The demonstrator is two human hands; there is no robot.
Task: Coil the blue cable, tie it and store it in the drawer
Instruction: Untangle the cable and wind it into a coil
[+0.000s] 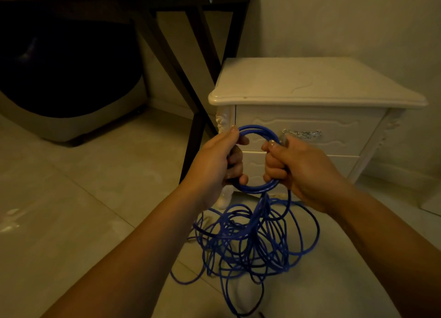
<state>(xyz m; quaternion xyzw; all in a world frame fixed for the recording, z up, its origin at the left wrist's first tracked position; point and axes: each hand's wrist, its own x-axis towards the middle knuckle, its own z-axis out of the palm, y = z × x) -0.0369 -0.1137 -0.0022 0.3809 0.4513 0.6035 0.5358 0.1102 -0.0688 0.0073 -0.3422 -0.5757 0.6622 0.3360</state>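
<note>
Under the fingers spreads a pale glossy tiled floor; behind them stands a cream-white carved wooden bedside cabinet, drawer closed. Most of the thin blue cable lies tangled below them; left hand and right hand each curl tightly round opposite sides of its small coil.

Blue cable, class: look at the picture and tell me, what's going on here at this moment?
A person is coiling the blue cable. The left hand grips one side of a small coil and the right hand grips the other. Most of the cable lies in a loose tangle on the floor below. The drawer of the white nightstand is closed.
</note>
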